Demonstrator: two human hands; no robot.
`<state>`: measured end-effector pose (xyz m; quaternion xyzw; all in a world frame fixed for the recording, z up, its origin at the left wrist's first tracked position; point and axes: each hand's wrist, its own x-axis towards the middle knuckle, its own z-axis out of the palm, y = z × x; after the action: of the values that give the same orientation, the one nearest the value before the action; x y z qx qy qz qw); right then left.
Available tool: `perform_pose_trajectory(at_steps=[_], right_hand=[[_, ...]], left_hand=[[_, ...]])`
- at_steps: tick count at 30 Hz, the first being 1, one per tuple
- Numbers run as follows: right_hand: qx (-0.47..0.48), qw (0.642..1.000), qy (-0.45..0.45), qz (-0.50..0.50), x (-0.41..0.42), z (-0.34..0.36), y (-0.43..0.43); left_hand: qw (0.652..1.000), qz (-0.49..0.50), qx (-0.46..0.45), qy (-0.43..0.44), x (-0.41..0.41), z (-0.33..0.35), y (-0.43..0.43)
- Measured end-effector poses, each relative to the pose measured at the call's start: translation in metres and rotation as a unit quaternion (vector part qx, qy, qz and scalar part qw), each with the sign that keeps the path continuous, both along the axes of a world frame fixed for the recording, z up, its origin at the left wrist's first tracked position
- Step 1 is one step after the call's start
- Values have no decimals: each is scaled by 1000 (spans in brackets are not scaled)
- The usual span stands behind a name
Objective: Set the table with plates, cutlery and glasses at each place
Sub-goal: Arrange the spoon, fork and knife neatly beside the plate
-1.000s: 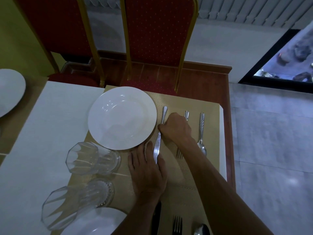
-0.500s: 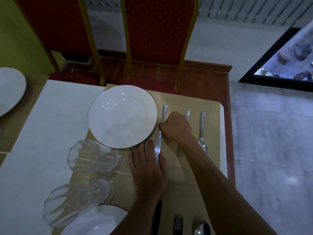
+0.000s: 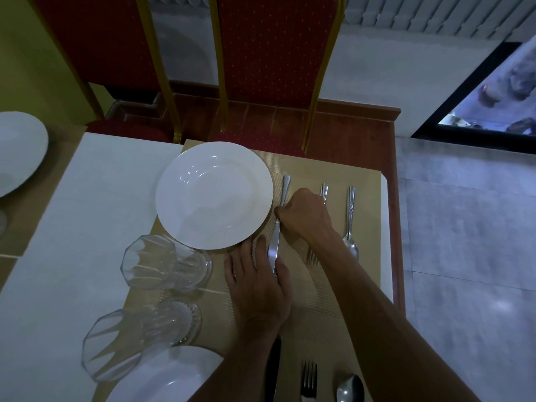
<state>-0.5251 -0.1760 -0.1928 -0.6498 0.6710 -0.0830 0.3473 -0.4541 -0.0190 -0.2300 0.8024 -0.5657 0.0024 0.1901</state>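
Curled round mid-handle, the right hand pinches the knife, while the left hand lies flat with fingers apart, the blade tip between its thumb and forefinger. Over the last second neither hand has shifted. The knife lies as before, just left of the grip's plate side and right of it the fork and spoon. This looks like a final straightening, with the place nearly set.

Bare tabletop, centre left, gives open passage; plate, upper tumbler and lower tumbler bound it rightward. At centre right, knife, fork and spoon crowd the placemat; a chair back closes the top.
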Motion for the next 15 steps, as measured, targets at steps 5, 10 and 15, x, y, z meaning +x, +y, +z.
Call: perform_pose_trajectory(at_steps=[5,10,15], right_hand=[[5,1000,3,1,1,0,0],[11,1000,6,-2,2,-1,0],[14,1000,6,2,2,0,-1]], left_hand=[[1000,-3,-1,0,2,0,0],[1000,-5,-2,0,2,-2,1],[1000,-3,-6,-1,2,-4,1]])
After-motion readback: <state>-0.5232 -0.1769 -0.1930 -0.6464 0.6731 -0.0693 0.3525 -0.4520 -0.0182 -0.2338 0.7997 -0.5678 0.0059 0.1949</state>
